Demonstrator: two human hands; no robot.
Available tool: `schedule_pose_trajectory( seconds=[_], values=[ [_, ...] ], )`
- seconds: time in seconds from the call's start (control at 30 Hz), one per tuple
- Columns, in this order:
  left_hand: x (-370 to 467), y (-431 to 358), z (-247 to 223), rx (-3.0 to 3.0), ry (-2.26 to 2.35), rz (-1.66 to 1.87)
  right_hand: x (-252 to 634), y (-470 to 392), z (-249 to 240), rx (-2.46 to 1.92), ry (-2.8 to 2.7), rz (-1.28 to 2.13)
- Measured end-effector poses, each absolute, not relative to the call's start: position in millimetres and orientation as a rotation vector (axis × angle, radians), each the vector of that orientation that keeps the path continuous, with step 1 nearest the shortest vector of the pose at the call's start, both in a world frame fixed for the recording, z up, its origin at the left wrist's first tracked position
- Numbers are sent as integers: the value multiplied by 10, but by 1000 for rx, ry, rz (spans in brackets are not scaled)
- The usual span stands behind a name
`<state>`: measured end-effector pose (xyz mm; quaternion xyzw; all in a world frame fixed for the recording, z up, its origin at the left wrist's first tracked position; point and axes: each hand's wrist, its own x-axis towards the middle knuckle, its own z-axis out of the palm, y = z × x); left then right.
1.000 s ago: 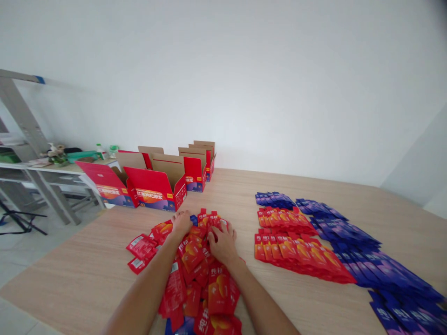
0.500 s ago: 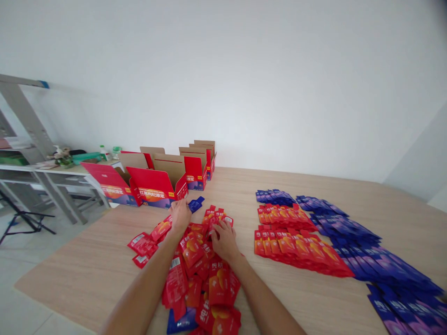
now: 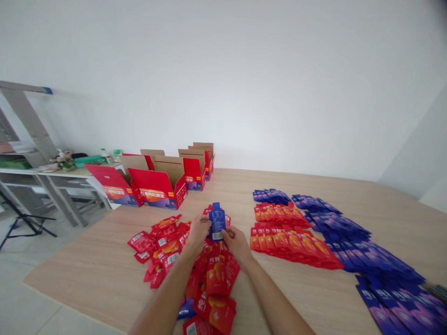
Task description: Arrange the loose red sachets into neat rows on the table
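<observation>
A blue pouch (image 3: 217,222) is held upright between my two hands, its barcode side facing me and its narrow neck on top. My left hand (image 3: 199,231) pinches its left edge. At the lower right edge, the thumb and fingers of my right hand (image 3: 236,243) close on it. Beneath and around both hands lies a loose heap of red pouches (image 3: 217,274), some face up, some showing barcodes. Part of another blue pouch (image 3: 187,309) shows under the heap's near end.
To the right, overlapping rows of red pouches (image 3: 293,244) lie beside rows of blue pouches (image 3: 370,253). Open red cartons (image 3: 157,188) stand at the table's far left. Past the table's left edge are a side desk (image 3: 66,174) and a black tripod (image 3: 30,218).
My left hand has brought the blue pouch from beyond the heap to the middle. My right hand has left the red pouches and now grips the blue pouch too.
</observation>
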<state>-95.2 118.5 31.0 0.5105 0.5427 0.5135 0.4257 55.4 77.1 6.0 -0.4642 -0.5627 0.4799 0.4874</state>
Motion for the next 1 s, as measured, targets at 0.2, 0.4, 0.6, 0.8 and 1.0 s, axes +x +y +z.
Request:
schedule_pose_trajectory(
  seconds=[0.2,0.4,0.6,0.8,1.0],
  values=[
    [-807,916,257,1246,1155,1187,821,497,-90,-1212,-1322,1170],
    [-700,775,185,1242,1228,1218,858,268,-1,-1265,-1236,1237],
    [-687,625,89,1344,1196,1072,875,167,15,-1212,-1239,1194],
    [-704,501,18,1450,1448,1064,838,127,-90,-1235,-1240,1158],
    [-782,330,101,1596,1576,1066,799,63,20,-1421,-1438,856]
  ],
)
